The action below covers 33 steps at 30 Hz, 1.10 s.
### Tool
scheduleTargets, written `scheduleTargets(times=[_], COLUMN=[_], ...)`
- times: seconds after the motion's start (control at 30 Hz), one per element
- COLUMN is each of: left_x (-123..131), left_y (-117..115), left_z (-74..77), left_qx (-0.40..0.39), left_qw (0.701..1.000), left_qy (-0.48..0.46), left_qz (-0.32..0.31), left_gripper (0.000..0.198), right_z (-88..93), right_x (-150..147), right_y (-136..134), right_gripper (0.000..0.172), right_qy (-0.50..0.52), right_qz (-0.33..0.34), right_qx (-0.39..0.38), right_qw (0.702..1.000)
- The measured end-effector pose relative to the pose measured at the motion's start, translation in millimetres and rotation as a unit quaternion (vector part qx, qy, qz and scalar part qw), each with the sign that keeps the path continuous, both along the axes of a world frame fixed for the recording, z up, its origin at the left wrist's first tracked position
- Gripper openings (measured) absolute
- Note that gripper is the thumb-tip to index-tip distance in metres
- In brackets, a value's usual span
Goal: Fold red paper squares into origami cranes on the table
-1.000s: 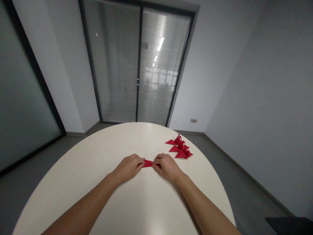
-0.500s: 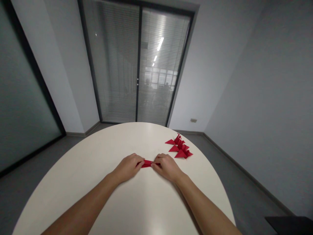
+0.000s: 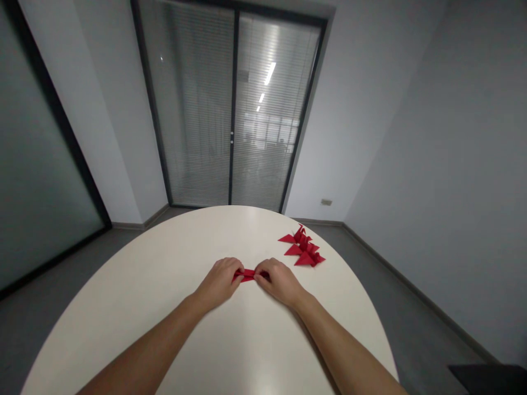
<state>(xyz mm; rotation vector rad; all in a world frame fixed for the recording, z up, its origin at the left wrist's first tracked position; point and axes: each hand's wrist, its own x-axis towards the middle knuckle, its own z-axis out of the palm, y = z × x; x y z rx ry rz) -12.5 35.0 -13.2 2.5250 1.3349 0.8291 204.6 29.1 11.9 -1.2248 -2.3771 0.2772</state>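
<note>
In the head view, a small strip of folded red paper (image 3: 248, 275) is held between two bare hands, at about the middle of a round white table (image 3: 255, 340). Its left end is pinched by the left hand (image 3: 222, 278), with the thumb and fingers closed on it. Its right end is pinched by the right hand (image 3: 280, 281); the tips of the thumb and first finger are brought close on it, and a small round gap is left behind them. The middle of the strip is left bare between the hands, and a fold line can be seen along it. Whether the table is touched by the paper cannot be told.

Some red folded paper birds (image 3: 304, 251) are set close together near the table's far right edge, past the right hand. How many there are cannot be told for sure, as they are partly hidden by each other. Behind the table, tall glass panels (image 3: 201, 120) are framed in black, and thin blinds (image 3: 272, 170) can be seen there.
</note>
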Motion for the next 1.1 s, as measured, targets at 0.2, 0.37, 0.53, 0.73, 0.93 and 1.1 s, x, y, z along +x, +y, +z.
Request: scheduleTargets(times=[0.2, 0.37, 0.53, 0.73, 0.93, 1.1], left_x=[-0.1, 1.1, 3.7, 6.5, 9.1, 6.3], left_y=[-0.2, -1.8, -3.5, -5.0, -10.7, -13.0], left_z=[0.2, 1.4, 1.2, 5.0, 14.3, 19.7], left_qx=[-0.003, -0.009, -0.011, -0.018, -0.017, -0.045], left_qw=[1.0, 1.0, 1.0, 1.0, 0.997, 0.988], left_qy=[-0.008, 0.0, -0.002, 0.005, 0.042, 0.076], left_qz=[0.01, 0.009, 0.003, 0.001, 0.064, 0.129], left_gripper=[0.007, 0.01, 0.007, 0.004, 0.01, 0.024], right_z=[0.1, -1.2, -4.4, -8.1, -8.2, -6.1], right_x=[-0.7, -1.9, -2.2, -2.7, -3.2, -1.6], right_y=[0.1, 0.5, 0.6, 1.6, 4.0, 3.1], right_gripper=[0.015, 0.015, 0.014, 0.007, 0.014, 0.013], right_qy=[0.008, 0.008, 0.009, 0.044, 0.079, 0.078], right_qz=[0.001, 0.003, -0.009, 0.014, 0.024, 0.029], right_qx=[-0.007, 0.002, 0.013, -0.003, -0.041, -0.051], right_qw=[1.0, 1.0, 1.0, 0.999, 0.996, 0.995])
